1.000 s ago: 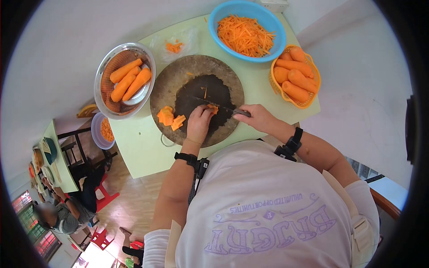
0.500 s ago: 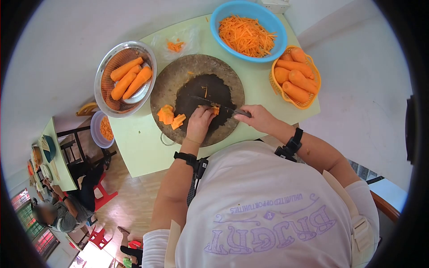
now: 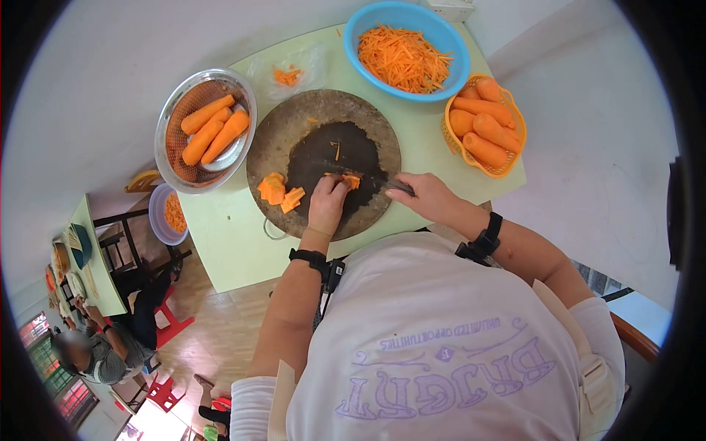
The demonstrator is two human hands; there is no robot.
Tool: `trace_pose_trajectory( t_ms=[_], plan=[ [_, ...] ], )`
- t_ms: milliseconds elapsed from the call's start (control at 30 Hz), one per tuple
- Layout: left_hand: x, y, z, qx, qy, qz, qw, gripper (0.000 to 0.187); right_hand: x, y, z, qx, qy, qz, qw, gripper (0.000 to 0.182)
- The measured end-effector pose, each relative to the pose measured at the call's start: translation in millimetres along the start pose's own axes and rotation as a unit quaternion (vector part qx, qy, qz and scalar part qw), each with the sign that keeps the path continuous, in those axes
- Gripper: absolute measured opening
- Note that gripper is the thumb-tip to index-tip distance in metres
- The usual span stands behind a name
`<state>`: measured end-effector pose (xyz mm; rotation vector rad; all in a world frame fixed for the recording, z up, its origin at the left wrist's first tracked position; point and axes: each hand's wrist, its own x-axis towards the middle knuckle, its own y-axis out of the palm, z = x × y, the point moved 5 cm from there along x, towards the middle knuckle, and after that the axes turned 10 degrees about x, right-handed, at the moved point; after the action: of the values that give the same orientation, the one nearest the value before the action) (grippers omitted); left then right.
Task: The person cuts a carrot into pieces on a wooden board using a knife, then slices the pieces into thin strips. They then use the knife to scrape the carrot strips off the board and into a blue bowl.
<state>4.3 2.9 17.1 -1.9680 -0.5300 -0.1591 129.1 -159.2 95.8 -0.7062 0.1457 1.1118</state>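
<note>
Nearest is the person's white shirt (image 3: 434, 353) with purple lettering, an arm reaching forward on each side and a black band on each wrist. The left hand (image 3: 329, 204) is clamped down, fingers bent, on a carrot piece (image 3: 354, 181), which lies on the dark middle of the round chopping board (image 3: 388, 143). The right hand (image 3: 426, 195) is wrapped around the handle of a knife (image 3: 401, 188), whose blade points left across the board, just beyond the left fingertips. The hands are apart from each other. The blade blends into the dark patch, so how far it has gone into the piece is hard to tell.

Left of the left hand, cut carrot chunks (image 3: 272, 189) sit on the board; a few thin shreds (image 3: 337, 151) lie beyond the knife. On the pale green table (image 3: 235, 253), a steel basin (image 3: 231, 157) of carrots stands to the left and a yellow basket (image 3: 457, 145) of carrots to the right. Farther back are a plastic bag (image 3: 316, 65) with carrot scraps and a blue basin (image 3: 404, 9) of carrot shreds. Well off to the left, another person (image 3: 121, 356) sits at a second table (image 3: 107, 288).
</note>
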Motion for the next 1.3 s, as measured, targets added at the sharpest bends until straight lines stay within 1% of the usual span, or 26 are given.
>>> trace_pose_trajectory(
  t_ms=[233, 300, 533, 700, 1033, 1100, 1233, 1300],
  plan=[
    [-0.6, 0.9, 0.2, 0.000, -0.001, 0.001, 1.000, 0.016, -1.6, 4.5, 0.4, -0.053, -0.012, -0.001, 0.999, 0.040],
    [-1.1, 1.9, 0.8, 0.005, -0.006, 0.011, 1.000, 0.016, -1.3, 6.0, 4.1, -0.094, -0.018, -0.001, 0.995, 0.040],
    [0.1, 1.0, 0.1, -0.005, -0.006, 0.005, 1.000, 0.017, 0.3, 7.9, 13.0, -0.129, -0.030, 0.008, 0.991, 0.040],
    [1.7, -2.4, -2.1, -0.014, -0.010, -0.002, 1.000, 0.014, 2.3, 7.5, 15.1, -0.156, -0.026, 0.020, 0.987, 0.041],
    [1.1, -1.2, 0.4, -0.010, -0.003, -0.009, 1.000, 0.013, 10.4, 12.1, 4.1, -0.162, -0.034, 0.031, 0.986, 0.042],
    [0.8, 1.0, 1.4, -0.012, -0.005, -0.005, 1.000, 0.014, 14.2, 15.8, -5.0, -0.129, -0.033, 0.031, 0.991, 0.042],
    [-1.1, 2.2, 2.3, -0.012, 0.000, -0.005, 1.000, 0.015, 15.0, 16.9, -14.6, -0.120, -0.046, 0.013, 0.992, 0.042],
    [-0.6, 2.0, 2.8, -0.012, 0.001, -0.005, 1.000, 0.015, 15.8, 15.9, -13.4, -0.101, -0.029, 0.020, 0.994, 0.042]
  ],
)
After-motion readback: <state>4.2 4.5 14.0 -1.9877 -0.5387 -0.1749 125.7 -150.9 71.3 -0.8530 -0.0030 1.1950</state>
